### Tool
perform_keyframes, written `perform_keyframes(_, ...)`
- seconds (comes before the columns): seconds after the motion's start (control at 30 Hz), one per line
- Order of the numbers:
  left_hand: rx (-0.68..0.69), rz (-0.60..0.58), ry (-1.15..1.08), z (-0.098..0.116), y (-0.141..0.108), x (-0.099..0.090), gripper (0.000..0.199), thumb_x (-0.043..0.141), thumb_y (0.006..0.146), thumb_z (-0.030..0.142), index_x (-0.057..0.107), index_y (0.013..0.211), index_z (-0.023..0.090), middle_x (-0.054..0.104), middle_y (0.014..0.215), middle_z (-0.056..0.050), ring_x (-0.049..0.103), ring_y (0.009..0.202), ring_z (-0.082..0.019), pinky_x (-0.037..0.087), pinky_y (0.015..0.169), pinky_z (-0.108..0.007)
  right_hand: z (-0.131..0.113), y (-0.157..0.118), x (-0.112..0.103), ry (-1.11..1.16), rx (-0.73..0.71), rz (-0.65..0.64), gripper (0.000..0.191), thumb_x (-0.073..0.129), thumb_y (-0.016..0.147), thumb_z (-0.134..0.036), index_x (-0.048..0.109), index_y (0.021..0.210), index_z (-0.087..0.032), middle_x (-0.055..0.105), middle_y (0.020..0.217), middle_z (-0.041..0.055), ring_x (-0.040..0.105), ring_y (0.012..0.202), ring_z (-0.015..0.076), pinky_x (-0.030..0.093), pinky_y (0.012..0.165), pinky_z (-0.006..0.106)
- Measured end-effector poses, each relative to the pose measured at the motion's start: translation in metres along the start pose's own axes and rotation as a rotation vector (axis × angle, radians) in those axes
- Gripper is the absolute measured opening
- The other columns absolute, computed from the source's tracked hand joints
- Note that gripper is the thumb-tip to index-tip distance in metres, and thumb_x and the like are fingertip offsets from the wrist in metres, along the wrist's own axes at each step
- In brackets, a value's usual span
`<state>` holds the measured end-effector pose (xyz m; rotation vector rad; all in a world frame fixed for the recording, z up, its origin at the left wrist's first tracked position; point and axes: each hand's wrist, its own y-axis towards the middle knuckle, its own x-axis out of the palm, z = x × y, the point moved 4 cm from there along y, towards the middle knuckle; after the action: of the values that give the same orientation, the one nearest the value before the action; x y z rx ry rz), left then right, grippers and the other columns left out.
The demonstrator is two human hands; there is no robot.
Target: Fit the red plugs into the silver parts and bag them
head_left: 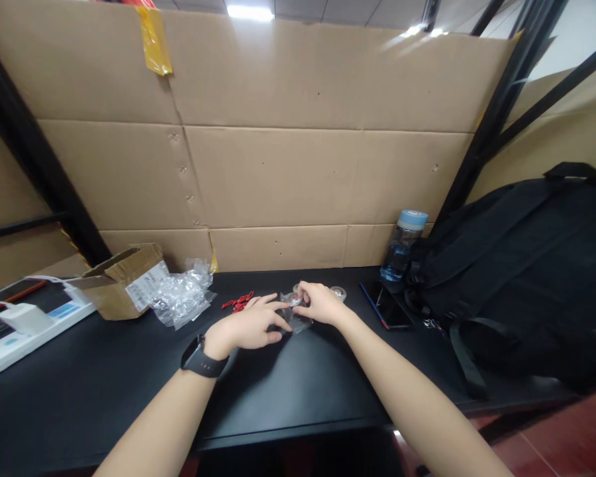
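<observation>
My left hand (pixel 255 324), with a black watch (pixel 203 358) on its wrist, reaches over the table with fingers spread. Its fingertips are at the edge of a small clear plastic bag (pixel 300 323) that lies flat. Across from it, my right hand (pixel 320 303) has thumb and forefinger pinched on a small round clear piece (pixel 295 299) with a bit of red, over the bag. Whether that piece is inside the bag I cannot tell. Another round clear piece (pixel 338 292) lies just behind the right hand. Red knotted cords (pixel 238 303) lie behind the left hand, which partly hides them.
At the left are a white power strip (pixel 34 336) with a plugged-in charger (pixel 26 318), an open cardboard box (pixel 124 281) and crumpled clear plastic (pixel 183 295). A phone (pixel 387 305), a blue-lidded bottle (pixel 402 245) and a black backpack (pixel 531 271) are at the right. Cardboard (pixel 273 179) walls the back.
</observation>
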<state>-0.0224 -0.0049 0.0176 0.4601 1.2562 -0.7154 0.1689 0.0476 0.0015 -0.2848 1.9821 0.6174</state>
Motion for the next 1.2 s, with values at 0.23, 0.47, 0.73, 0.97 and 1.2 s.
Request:
perform_keyframes(0.23,-0.023,0.408,0.103,-0.008,0.011,-0.008,0.036,0.059,0.08,0.004,0.065,0.106,0.028,0.068,0.11,-0.001,0.06,0.107,-0.022,0.043,0.094,-0.036,0.021,-0.004,-0.016,0.377,-0.131,-0.134,0.029,0.076,0.074,-0.021,0.06,0.098,-0.021,0.059,0.083,-0.0041,0.052,0.063,0.0088,0.041,0.059,0.02)
perform_keyframes(0.47,-0.051,0.452,0.117,-0.004,0.025,0.002,0.027,0.08,0.078,0.028,0.065,0.101,0.026,0.068,0.104,-0.002,0.058,0.103,-0.024,0.04,0.088,-0.035,0.028,-0.007,-0.022,0.313,-0.137,-0.149,0.035,0.052,0.071,0.003,0.063,0.096,-0.02,0.065,0.084,-0.0023,0.056,0.065,0.0089,0.042,0.06,0.018)
perform_keyframes(0.73,-0.017,0.472,0.122,0.014,0.032,0.007,0.025,0.079,0.081,0.036,0.066,0.099,0.024,0.068,0.104,-0.004,0.056,0.106,-0.025,0.039,0.089,-0.037,0.036,-0.004,-0.006,0.366,0.017,-0.218,0.037,0.078,0.067,-0.015,0.066,0.102,-0.02,0.072,0.082,-0.0019,0.063,0.063,0.0112,0.044,0.059,0.02)
perform_keyframes(0.97,-0.109,0.495,0.107,0.002,0.025,-0.002,0.008,0.069,0.089,0.031,0.071,0.092,0.024,0.072,0.096,-0.004,0.057,0.104,-0.025,0.037,0.091,-0.038,0.022,-0.002,-0.008,0.32,-0.032,-0.108,0.019,0.078,0.074,-0.027,0.073,0.089,-0.018,0.072,0.079,-0.0011,0.057,0.06,0.0096,0.04,0.058,0.019)
perform_keyframes(1.2,-0.124,0.523,0.06,-0.004,0.021,-0.007,0.022,0.058,0.096,0.038,0.074,0.09,0.024,0.075,0.095,-0.005,0.06,0.1,-0.024,0.038,0.091,-0.037,0.015,-0.003,-0.01,0.318,-0.105,-0.074,0.013,0.073,0.081,-0.03,0.076,0.082,-0.018,0.07,0.079,-0.0003,0.051,0.061,0.01,0.038,0.06,0.021)
